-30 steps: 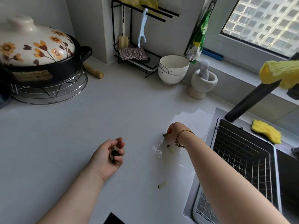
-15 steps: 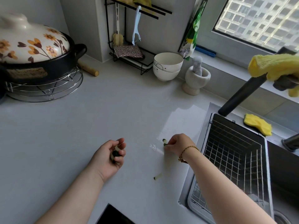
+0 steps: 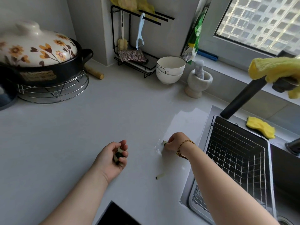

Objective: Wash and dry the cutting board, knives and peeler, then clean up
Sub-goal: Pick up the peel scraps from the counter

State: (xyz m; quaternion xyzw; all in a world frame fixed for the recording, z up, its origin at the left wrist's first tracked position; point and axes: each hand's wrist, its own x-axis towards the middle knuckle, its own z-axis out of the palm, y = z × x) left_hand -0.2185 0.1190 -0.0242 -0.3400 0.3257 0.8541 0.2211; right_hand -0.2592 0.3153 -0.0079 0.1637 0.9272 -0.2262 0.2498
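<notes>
My left hand [image 3: 112, 157] lies palm-up on the grey counter [image 3: 68, 140], its fingers curled round several green-and-white vegetable scraps [image 3: 118, 155]. To its right, my right hand [image 3: 174, 142] pinches one small green-tipped scrap [image 3: 164, 142] against the wet patch of counter beside the sink. Another pale scrap [image 3: 160, 176] lies loose on the counter nearer to me. The light-blue peeler [image 3: 140, 32] hangs on the black rack [image 3: 138, 17] at the back wall. No cutting board or knife is in view.
A wire basket [image 3: 235, 156] sits in the sink at right, under a black tap [image 3: 243, 98] draped with a yellow cloth [image 3: 276, 70]. A yellow sponge [image 3: 261, 129], stacked bowls [image 3: 169, 70], a mortar [image 3: 198, 82] and a flowered pot [image 3: 37, 54] stand around.
My right hand drew back toward me along the wet patch and now pinches a scrap there. My left hand kept its scraps and stayed put. The view shifted slightly.
</notes>
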